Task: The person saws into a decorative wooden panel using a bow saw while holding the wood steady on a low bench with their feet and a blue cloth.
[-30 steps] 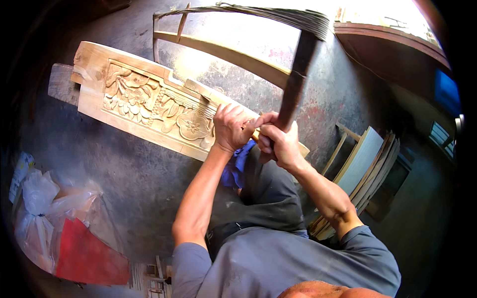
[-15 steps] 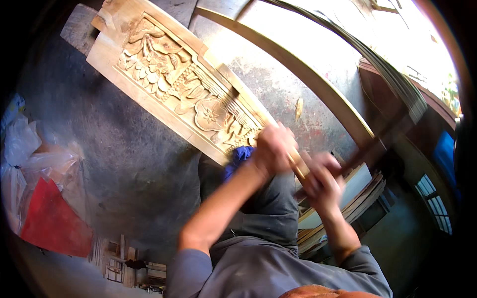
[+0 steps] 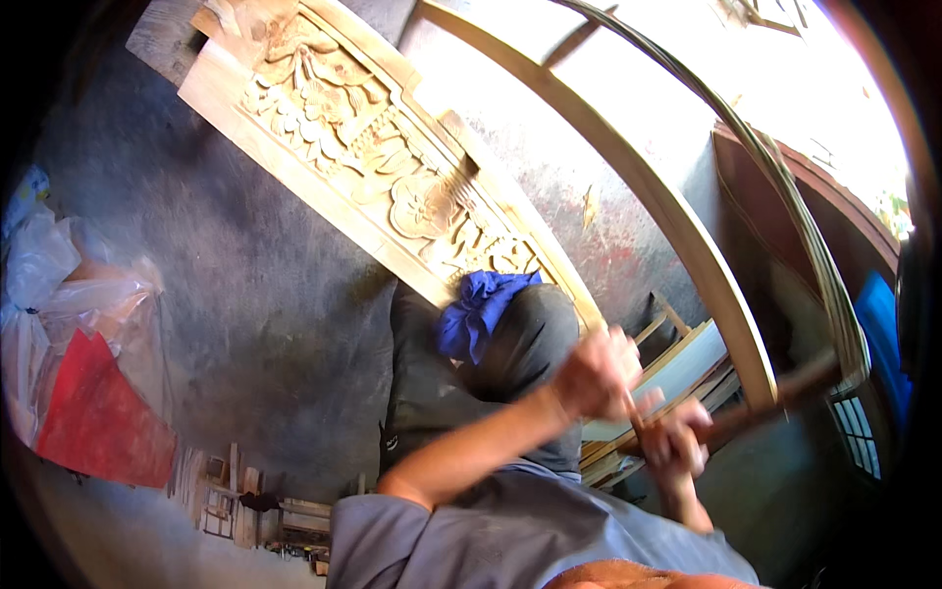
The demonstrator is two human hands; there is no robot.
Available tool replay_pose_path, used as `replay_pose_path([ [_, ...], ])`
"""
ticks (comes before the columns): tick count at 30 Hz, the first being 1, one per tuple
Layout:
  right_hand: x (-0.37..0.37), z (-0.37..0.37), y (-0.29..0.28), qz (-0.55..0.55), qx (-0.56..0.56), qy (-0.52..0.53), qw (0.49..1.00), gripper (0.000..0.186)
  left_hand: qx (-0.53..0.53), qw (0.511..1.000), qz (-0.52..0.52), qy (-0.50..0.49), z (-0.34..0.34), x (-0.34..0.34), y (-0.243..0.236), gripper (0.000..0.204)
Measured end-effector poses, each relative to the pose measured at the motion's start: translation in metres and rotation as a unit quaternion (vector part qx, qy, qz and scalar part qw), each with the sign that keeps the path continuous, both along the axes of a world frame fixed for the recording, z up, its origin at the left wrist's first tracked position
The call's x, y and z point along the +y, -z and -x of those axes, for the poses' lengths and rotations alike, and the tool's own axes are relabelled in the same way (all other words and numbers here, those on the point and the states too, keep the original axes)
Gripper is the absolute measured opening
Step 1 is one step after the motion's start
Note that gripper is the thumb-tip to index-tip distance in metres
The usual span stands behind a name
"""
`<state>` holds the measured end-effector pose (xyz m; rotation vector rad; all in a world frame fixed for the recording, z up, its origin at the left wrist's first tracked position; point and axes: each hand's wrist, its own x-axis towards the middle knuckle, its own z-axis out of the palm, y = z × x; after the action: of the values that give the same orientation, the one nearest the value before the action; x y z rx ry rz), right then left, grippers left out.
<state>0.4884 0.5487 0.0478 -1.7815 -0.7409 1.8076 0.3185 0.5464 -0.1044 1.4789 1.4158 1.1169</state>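
Note:
A large frame saw, with a pale wooden beam (image 3: 677, 221), twisted cord and dark end bar (image 3: 805, 383), slants down the right side. My left hand (image 3: 597, 373), blurred, is closed on the saw's handle. My right hand (image 3: 675, 442) is curled round the saw's lower end just right of it, also blurred. A carved wooden panel (image 3: 363, 157) with flowers and leaves in relief lies diagonally, its near end at my knee (image 3: 520, 344), where a bunched blue cloth (image 3: 481, 314) rests. The saw's blade is hard to make out.
Clear plastic bags (image 3: 39, 260) and a red sheet (image 3: 103, 412) are at the left on the grey floor (image 3: 245, 255). Scrap timber (image 3: 235, 501) lies at lower left. Stacked boards (image 3: 687, 353) lean at the right, near a blue object (image 3: 883, 329); bright light comes from upper right.
My hands and the saw have moved down and to the right, away from the carved panel, uncovering more of its near end and the blue cloth. The view has also shifted.

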Motion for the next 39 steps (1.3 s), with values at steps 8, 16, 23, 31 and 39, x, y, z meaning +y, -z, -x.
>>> replay_pose_path([
  [8, 0.091, 0.145, 0.135, 0.027, -0.016, -0.056, 0.998, 0.015, 0.079, 0.991, -0.1, -0.038, 0.092, 0.061, 0.14, 0.055],
  [16, 0.027, 0.027, -0.1, 0.001, 0.009, -0.078, 0.997, 0.011, -0.046, 0.997, -0.053, -0.019, -0.004, 0.002, -0.068, 0.068],
  [23, 0.081, 0.134, 0.145, 0.006, 0.012, 0.004, 1.0, 0.011, 0.097, 0.993, -0.054, -0.027, 0.093, 0.06, 0.144, 0.063],
  [31, 0.014, 0.009, -0.024, 0.006, 0.007, -0.046, 0.999, 0.022, 0.01, 0.995, -0.094, 0.018, -0.006, 0.0, -0.014, 0.065],
  [39, 0.027, 0.037, 0.092, 0.023, 0.066, 0.022, 0.997, 0.01, 0.065, 0.996, -0.056, 0.025, 0.034, 0.024, 0.081, 0.063],
])
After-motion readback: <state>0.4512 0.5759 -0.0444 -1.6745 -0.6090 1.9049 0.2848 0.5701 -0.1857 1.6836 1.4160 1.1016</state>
